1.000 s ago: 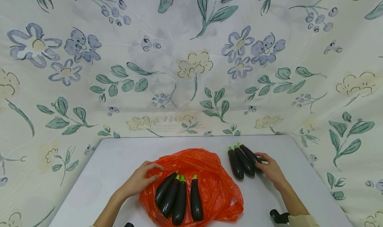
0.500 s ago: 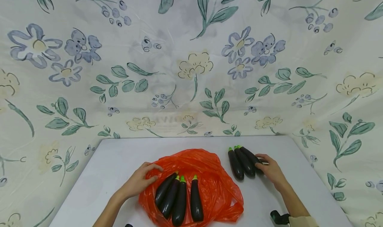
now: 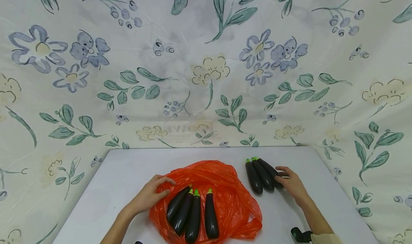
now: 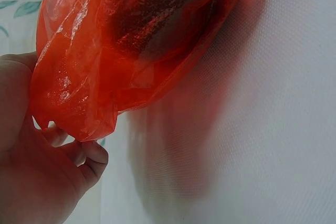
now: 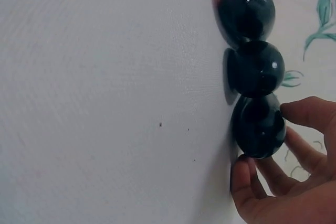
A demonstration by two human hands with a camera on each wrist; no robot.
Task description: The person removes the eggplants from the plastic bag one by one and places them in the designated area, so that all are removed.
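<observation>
A red plastic bag (image 3: 225, 172) lies spread on the table with several dark, green-tipped eggplants (image 3: 193, 215) on it. My left hand (image 3: 148, 195) holds the bag's left edge. In the left wrist view, the bag's edge (image 4: 79, 93) sits between the thumb and curled fingers. To the right of the bag, three more eggplants (image 3: 254, 177) lie side by side, stems pointing away. My right hand (image 3: 292, 184) grips the rightmost one near its blunt end. The right wrist view shows thumb and fingertips around that eggplant (image 5: 260, 127), which touches its neighbour (image 5: 259, 69).
The white table (image 3: 128, 161) ends at a floral-patterned cloth (image 3: 180, 104) hanging behind and at the sides. A black device (image 3: 300, 234) sits at my right wrist. Bare tabletop lies left of the bag and between bag and right hand.
The stem end of the rightmost eggplant has come slightly nearer and closer to the middle one's stem. Both hands stay almost where they were.
</observation>
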